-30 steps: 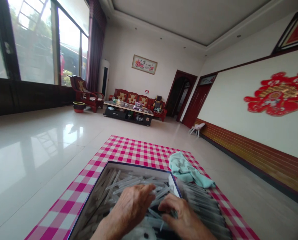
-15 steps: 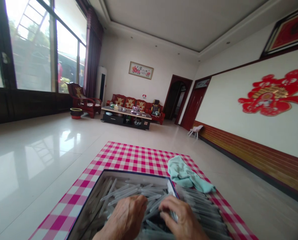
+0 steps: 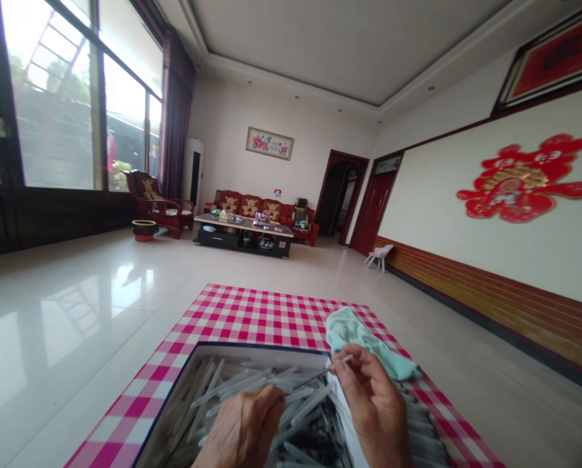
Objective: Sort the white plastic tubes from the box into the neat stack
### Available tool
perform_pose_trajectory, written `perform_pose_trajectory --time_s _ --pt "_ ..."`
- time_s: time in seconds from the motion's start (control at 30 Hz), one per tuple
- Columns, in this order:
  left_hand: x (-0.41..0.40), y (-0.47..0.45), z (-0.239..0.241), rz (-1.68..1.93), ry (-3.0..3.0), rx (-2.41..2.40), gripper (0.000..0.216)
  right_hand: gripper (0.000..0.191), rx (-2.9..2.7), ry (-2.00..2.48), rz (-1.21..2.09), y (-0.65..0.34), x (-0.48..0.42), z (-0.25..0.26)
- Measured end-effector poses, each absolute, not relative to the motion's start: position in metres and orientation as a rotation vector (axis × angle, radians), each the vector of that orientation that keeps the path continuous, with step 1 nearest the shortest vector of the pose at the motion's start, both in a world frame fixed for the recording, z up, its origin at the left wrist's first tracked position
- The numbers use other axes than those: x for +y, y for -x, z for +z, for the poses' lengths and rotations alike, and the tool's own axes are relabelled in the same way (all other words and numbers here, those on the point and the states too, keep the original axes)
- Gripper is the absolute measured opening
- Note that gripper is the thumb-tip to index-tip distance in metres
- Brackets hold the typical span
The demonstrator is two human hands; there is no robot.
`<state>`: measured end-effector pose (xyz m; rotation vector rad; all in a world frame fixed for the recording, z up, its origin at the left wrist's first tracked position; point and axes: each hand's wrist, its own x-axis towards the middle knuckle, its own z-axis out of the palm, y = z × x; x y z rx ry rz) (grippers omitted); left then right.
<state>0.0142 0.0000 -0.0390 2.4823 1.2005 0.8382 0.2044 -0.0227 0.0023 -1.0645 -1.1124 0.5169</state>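
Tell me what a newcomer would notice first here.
Probably the large red cut-out ornament on the white wall at right, then the pink-and-white checked cloth in the foreground. Over it, the left hand and right hand seem to hold a thin dark rod above an open blue-rimmed box of translucent tubes.

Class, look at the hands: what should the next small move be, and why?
Probably the left hand should steady the thin rod while the right hand adjusts the pale tip: the rod spans the gap between both hands, above the box, and the right hand pinches it near that tip.
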Motion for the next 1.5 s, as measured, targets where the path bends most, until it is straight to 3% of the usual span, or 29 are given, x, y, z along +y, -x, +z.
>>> perform_pose_trajectory --time_s 0.5,0.97,1.5 --pt "-0.006 -0.017 -0.035 0.956 -2.489 1.086 0.028 0.029 -1.076 1.048 0.632 -0.200 -0.013 -0.007" --pt "-0.041 -0.016 -0.052 0.809 -2.511 1.285 0.026 0.038 -0.937 1.138 0.860 -0.184 -0.047 -0.068" --pt "-0.043 -0.017 -0.050 0.805 -2.481 1.327 0.026 0.039 -1.107 1.327 0.871 -0.173 -0.049 -0.062"
